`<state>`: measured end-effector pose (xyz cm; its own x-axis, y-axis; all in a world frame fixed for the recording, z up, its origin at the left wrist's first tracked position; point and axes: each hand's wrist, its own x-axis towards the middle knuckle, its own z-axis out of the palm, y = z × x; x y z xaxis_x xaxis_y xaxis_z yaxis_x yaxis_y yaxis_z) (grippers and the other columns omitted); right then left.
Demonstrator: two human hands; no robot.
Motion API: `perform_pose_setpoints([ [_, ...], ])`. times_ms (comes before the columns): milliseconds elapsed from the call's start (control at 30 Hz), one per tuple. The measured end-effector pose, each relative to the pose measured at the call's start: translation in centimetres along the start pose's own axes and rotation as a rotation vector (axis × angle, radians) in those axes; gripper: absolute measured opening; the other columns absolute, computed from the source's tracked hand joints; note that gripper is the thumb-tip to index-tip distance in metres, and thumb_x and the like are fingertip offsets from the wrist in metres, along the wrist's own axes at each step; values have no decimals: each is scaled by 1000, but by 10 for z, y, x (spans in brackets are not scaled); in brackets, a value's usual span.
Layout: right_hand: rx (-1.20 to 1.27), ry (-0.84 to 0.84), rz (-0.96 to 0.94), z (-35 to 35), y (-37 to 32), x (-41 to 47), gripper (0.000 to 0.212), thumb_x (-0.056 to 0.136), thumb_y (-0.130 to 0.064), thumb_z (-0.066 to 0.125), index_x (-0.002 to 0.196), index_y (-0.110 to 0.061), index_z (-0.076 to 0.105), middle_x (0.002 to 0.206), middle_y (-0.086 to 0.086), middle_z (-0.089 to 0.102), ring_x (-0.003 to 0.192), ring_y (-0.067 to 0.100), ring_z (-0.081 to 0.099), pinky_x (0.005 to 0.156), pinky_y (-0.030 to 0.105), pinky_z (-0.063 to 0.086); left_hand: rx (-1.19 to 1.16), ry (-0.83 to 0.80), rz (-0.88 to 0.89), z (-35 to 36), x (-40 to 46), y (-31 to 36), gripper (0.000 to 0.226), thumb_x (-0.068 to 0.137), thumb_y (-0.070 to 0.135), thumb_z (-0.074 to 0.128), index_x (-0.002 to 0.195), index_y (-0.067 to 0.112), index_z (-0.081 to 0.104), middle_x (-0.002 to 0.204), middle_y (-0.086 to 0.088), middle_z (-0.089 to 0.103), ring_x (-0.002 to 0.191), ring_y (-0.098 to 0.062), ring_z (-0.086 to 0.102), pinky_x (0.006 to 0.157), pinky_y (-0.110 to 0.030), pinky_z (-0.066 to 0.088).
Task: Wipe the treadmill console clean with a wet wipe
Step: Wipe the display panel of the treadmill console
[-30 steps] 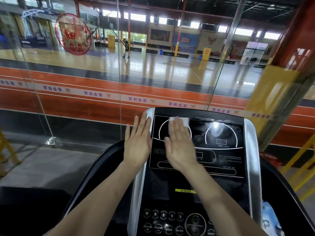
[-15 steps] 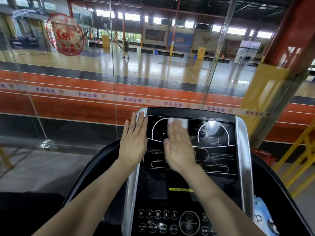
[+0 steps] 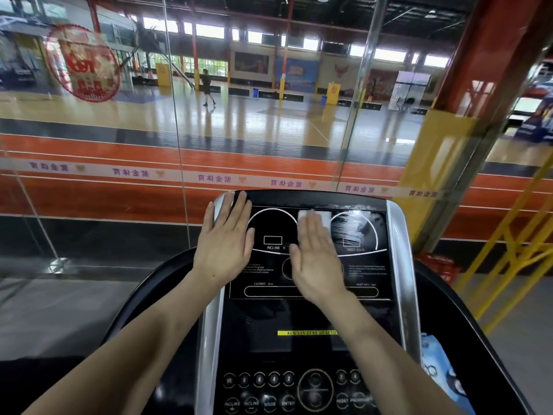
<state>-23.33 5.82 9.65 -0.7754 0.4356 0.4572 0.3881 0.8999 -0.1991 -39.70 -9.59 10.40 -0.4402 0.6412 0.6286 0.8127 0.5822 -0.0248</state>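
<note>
- White wet wipe (image 3: 314,216) under right hand (image 3: 318,259), flat atop black treadmill console (image 3: 362,277), fingers pressed together.
- Left hand (image 3: 226,244) flat on console's left edge, fingers slightly spread.

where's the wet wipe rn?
Head view: wet wipe is pinned under the right hand, top centre of the console display, between the two dials.
</note>
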Motion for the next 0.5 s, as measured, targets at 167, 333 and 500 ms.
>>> perform_pose_setpoints([
  [167, -99, -39, -100, -11, 31, 0, 73, 106, -50, 8, 168, -13, 3, 175, 3, -7, 163, 17, -10, 133, 36, -2, 20, -17, 63, 0, 2, 1, 63, 108, 45, 14, 164, 19, 28, 174, -1, 17, 162, -22, 4, 128, -61, 10],
  [333, -63, 67, 219, -31, 101, -11, 76, 105, -52, 8, 168, -9, 3, 176, 8, -6, 163, 19, -8, 132, 47, 10, 17, -56, 61, -5, 12, 16, 63, 107, 47, 15, 164, 24, 29, 174, 1, 17, 162, -25, 4, 120, -76, 9],
  [500, -36, 30, 14, -6, 33, -1, 75, 106, -53, 7, 168, -10, 3, 175, 8, -6, 162, 20, -12, 132, 37, -7, 22, -86, 39, 0, 19, 27, 59, 107, 49, 15, 163, 35, 27, 175, 6, 15, 163, -23, 1, 112, -85, -3],
])
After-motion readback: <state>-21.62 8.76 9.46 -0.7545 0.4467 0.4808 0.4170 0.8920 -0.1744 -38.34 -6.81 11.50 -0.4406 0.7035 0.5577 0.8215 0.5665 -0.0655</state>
